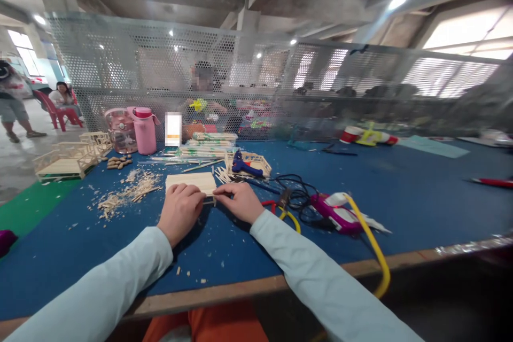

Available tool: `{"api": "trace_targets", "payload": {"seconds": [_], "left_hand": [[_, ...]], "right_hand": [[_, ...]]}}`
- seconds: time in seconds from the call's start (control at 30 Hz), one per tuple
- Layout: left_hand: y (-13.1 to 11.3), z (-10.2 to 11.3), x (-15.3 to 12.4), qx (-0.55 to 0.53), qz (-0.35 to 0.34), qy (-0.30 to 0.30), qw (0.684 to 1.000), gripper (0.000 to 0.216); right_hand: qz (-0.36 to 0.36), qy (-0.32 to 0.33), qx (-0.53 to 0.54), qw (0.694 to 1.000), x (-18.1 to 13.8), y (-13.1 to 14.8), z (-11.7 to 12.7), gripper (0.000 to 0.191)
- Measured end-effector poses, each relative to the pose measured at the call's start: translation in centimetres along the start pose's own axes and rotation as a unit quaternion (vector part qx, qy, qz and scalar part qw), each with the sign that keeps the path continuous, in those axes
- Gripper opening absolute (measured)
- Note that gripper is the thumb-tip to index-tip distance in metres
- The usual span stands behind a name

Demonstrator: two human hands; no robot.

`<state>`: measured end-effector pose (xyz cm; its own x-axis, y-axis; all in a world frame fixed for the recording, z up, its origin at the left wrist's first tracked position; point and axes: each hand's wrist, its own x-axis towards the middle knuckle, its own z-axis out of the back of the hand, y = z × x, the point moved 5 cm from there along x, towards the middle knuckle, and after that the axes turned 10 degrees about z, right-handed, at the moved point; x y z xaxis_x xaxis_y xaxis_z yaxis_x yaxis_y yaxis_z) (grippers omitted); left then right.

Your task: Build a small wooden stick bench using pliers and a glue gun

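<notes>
A small model piece with a flat top of pale wooden sticks (191, 178) stands on the blue table in front of me, and a short leg shows under its right end. My left hand (182, 212) lies over its near left part, fingers curled and closed on its front edge. My right hand (239, 201) pinches the near right corner between thumb and fingertips. Whether a separate small stick is in that pinch is hidden. Just beyond the right hand, a blue glue gun (245, 165) rests on a wooden stick frame (262, 164).
Wood scraps (134, 189) are scattered at left, near finished stick models (64, 160). Behind stand a pink flask (145, 131) and bundled sticks (212, 141). To the right lie red-and-yellow-handled pliers (285, 200), black cables and a purple-and-white power strip (340, 215) with a yellow cord.
</notes>
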<state>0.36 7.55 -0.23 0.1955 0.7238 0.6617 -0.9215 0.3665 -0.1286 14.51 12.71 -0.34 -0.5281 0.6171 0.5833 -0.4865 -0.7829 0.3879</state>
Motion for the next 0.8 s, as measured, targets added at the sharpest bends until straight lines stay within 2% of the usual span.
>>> {"api": "trace_targets", "payload": {"seconds": [0.3,0.4,0.47,0.6,0.7,0.8], "left_hand": [[0.2,-0.3,-0.1,-0.023,0.019,0.004,1.000,0.019],[0.8,0.2,-0.1,-0.042,0.046,-0.002,0.998,0.020],[2.1,1.2,-0.2,-0.056,0.093,-0.024,0.994,0.026],[6.8,3.4,-1.0,-0.066,0.238,-0.054,0.968,0.038],[9.3,3.8,-1.8,-0.071,0.303,-0.007,0.950,0.040],[9.7,3.5,-2.2,-0.082,0.313,0.049,0.945,0.043]], "right_hand": [[0.003,0.000,0.004,1.000,0.1,0.1,0.0,0.011],[0.005,-0.002,0.006,1.000,0.0,0.0,-0.1,0.011],[0.004,-0.005,0.005,1.000,0.0,0.0,0.0,0.010],[0.003,-0.010,0.005,1.000,-0.1,0.2,0.1,0.010],[0.002,-0.011,0.007,1.000,-0.1,0.3,0.1,0.011],[-0.001,-0.009,0.009,1.000,-0.1,0.2,0.1,0.011]]}}
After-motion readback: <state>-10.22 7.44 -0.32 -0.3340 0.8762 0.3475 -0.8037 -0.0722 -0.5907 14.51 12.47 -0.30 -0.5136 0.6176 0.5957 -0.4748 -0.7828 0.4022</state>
